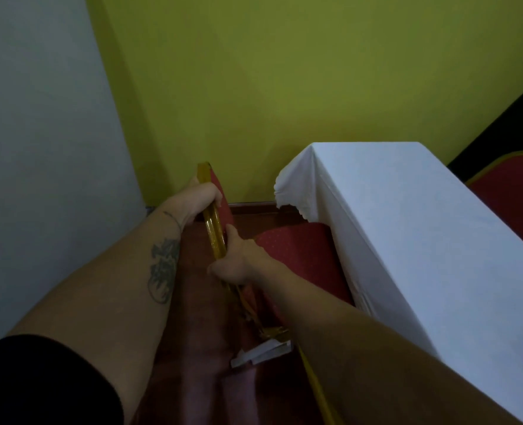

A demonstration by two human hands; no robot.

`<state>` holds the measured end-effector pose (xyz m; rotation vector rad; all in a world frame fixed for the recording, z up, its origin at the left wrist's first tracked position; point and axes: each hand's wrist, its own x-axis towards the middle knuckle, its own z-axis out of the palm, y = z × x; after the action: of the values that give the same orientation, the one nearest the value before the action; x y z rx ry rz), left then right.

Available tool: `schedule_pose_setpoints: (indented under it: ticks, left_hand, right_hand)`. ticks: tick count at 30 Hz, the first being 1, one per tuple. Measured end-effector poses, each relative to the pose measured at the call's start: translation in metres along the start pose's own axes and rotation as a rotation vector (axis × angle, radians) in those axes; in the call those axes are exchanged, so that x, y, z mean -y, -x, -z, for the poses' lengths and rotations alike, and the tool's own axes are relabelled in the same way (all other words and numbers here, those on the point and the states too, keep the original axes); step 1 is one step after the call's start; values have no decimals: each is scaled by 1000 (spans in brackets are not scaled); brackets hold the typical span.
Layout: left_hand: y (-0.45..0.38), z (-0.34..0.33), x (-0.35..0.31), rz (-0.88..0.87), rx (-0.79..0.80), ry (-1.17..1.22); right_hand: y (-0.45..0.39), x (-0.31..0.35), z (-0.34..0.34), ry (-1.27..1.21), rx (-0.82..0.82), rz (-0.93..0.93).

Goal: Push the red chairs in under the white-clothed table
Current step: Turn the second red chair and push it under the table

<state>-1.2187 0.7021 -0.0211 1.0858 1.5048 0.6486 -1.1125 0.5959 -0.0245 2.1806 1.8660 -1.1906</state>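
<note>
Both hands grip the gold backrest frame of a red chair (297,256) at centre frame: left hand (203,196) closed around its upper part, right hand (234,265) closed lower down. Its seat touches the white-clothed table (422,228) at right. Another red chair (511,191) shows at the right edge.

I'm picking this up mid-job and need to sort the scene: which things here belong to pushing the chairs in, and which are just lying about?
Part of the job:
- red chair, its gold-framed back gripped by the left hand and right hand
- white-clothed table, the seat partly under its edge
- second red chair beyond the table

Lying about:
- white flat pieces on the floor
- yellow-green wall
</note>
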Motion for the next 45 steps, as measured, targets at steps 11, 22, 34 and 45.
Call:
schedule_pose_setpoints:
  ticks: [11, 22, 34, 45]
  left_hand:
    - [-25, -80, -23, -61, -21, -105]
    - [-16, -117, -34, -118, 86, -149]
    - [-21, -151, -39, -161, 84, -197]
    - [36, -158, 18, -252, 242, -320]
  right_hand:
    - [-23, -59, 23, -56, -120, -75]
    - [-10, -98, 63, -61, -181, -9]
    - [4, -137, 54, -123, -254, -119]
    - [71, -171, 22, -269, -194, -110]
